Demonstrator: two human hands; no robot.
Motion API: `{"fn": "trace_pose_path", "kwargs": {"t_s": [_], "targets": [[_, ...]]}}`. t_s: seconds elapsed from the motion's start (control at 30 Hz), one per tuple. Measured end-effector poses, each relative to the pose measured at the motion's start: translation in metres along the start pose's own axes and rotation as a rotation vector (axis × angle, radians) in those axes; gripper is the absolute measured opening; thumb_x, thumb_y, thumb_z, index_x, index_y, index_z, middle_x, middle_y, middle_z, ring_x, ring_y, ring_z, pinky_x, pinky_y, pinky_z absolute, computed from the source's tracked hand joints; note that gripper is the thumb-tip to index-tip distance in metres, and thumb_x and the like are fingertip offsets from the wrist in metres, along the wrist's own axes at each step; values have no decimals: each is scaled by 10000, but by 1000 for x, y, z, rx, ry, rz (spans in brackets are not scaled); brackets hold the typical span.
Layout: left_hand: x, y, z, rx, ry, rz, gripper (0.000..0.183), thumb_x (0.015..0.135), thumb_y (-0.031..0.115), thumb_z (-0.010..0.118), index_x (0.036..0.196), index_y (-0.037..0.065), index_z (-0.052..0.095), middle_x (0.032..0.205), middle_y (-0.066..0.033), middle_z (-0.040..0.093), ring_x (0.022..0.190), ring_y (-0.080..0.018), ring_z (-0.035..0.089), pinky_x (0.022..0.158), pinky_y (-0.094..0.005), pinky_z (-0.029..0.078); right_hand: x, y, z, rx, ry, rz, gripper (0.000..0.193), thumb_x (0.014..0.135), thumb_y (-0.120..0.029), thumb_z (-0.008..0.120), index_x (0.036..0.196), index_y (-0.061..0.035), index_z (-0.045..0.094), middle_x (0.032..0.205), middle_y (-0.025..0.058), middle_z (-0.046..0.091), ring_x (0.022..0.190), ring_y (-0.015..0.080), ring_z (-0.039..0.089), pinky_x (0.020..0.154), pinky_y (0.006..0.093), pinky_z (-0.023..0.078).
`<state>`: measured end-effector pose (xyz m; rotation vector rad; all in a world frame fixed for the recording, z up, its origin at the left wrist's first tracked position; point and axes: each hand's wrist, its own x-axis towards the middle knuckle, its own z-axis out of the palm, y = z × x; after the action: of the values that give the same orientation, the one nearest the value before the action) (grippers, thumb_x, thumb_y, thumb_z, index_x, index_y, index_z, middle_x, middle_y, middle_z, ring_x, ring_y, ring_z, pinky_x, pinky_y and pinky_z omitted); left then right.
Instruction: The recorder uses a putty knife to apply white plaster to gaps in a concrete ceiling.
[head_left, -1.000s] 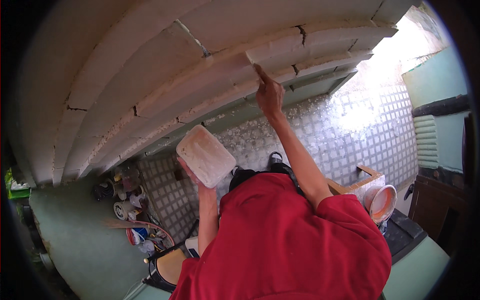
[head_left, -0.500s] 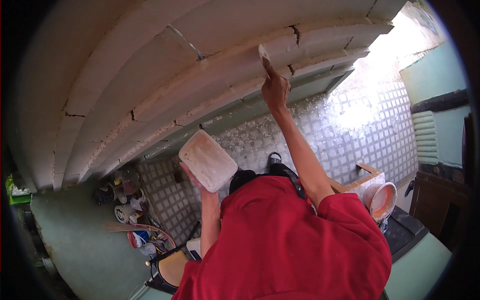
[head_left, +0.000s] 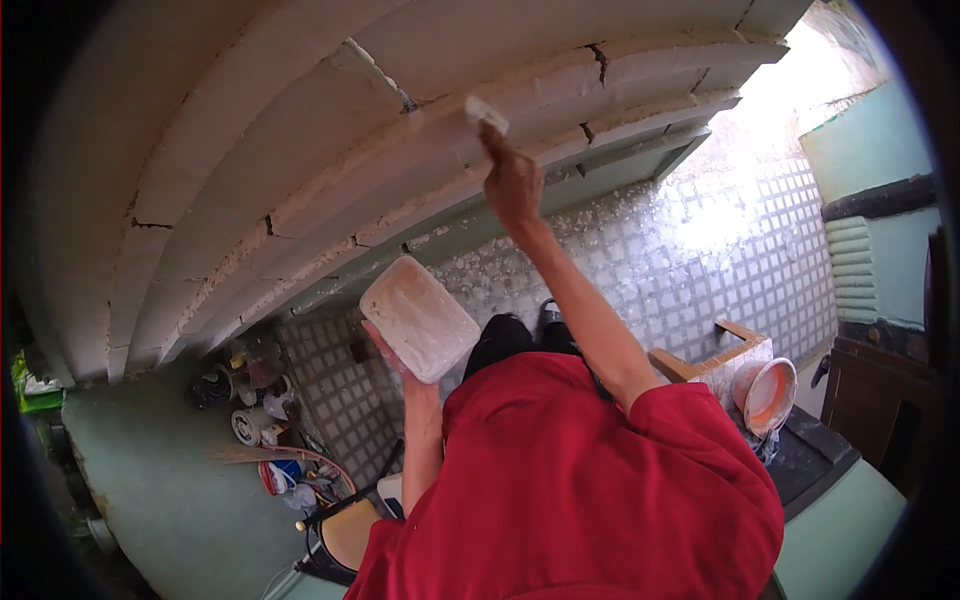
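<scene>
My right hand (head_left: 513, 188) is raised at the stepped, pale ledges (head_left: 330, 190). It grips a small white-smeared putty knife (head_left: 487, 114), with a finger stretched along it. The blade is slightly blurred and lies over one ledge; whether it touches the surface is hard to tell. My left hand (head_left: 384, 348) holds up a rectangular whitish plastic tub (head_left: 427, 366) from its left side and below. Pale paste coats the inside of the tub. Dark cracks (head_left: 598, 62) and rough, broken edges run along the ledges.
A bucket with an orange-smeared inside (head_left: 770, 392) stands at the right, beside a wooden frame (head_left: 735, 345). At the lower left sit several pots and containers (head_left: 250, 425) and a yellowish chair (head_left: 350, 535). White flecks dot the tiled floor (head_left: 640, 270).
My right hand and the putty knife have moved left along the ledge and slightly down. The tub in my left hand has shifted only slightly.
</scene>
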<state>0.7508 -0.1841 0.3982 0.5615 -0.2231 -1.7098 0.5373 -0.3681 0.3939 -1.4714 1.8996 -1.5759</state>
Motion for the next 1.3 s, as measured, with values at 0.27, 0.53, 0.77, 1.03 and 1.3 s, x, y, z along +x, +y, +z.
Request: {"fn": "trace_pose_path", "kwargs": {"t_s": [0.27,0.53,0.77,1.03,1.3], "targets": [[6,29,-41,-62,-2,50,836,897,694,546,1521,166,372,1500,-78,468,1326,-321,498,1099,-531,435,12,17,-25,-232,21,95,537,903,-7,523,1351,-280,634,920,141,724,668,309,682,619,419,525],[-8,47,-43,-55,-45,29,823,909,697,523,1524,173,369,1505,-73,465,1329,-316,497,1100,-525,435,17,54,-4,-201,151,96,623,846,23,518,1347,-332,624,780,203,664,672,425,621,638,513,473],[-13,67,-60,-34,-32,-33,823,912,701,511,1525,171,366,1510,-70,460,1334,-315,495,1094,-533,438,-48,-10,43,34,-32,27,583,835,17,539,1324,-282,649,1003,194,690,778,386,672,707,463,519],[-21,85,-69,-49,-62,-18,827,901,707,521,1522,182,374,1507,-72,462,1329,-332,496,1093,-562,431,6,113,-13,373,268,261,485,838,27,594,1286,-149,654,898,67,712,822,199,724,699,352,569],[-41,102,-74,52,-3,12,834,900,727,499,1518,179,382,1489,-73,485,1305,-324,523,1074,-552,456,20,122,13,1032,193,490,508,867,50,632,1343,-123,592,1095,43,702,931,215,721,755,313,579]]}}
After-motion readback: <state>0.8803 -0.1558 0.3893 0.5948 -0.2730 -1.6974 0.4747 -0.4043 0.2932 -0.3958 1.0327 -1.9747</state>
